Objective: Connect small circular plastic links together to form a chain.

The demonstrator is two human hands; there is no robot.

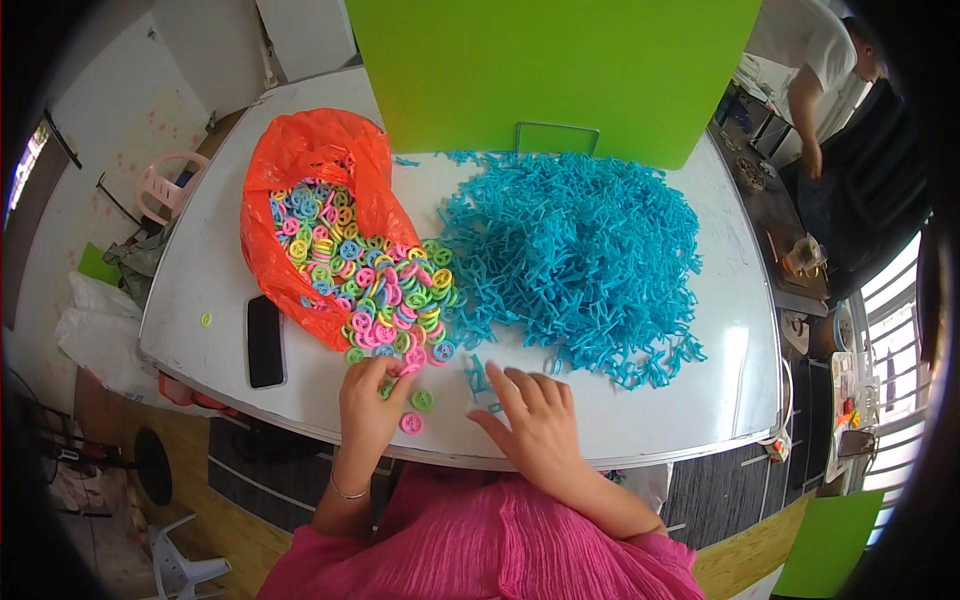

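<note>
My left hand (368, 398) is at the near edge of a spill of small plastic wheels, its fingertips pinched on a pink wheel (409, 370). A green wheel (423, 400) and another pink wheel (412, 423) lie flat beside it. Many more wheels in pink, green, yellow and blue pour from a red plastic bag (268, 215). My right hand (540, 415) is open, thumb and fingers apart, beside a few loose blue plastic pieces (476, 378). Beyond it rises a large heap of the same blue pieces (590, 265).
A black phone (265, 342) lies on the white table (205, 270) left of the wheels. A green board (560, 70) with a metal handle stands at the far side. Another person (825, 75) bends over a dark table at the right. A pink chair (165, 188) is at the left.
</note>
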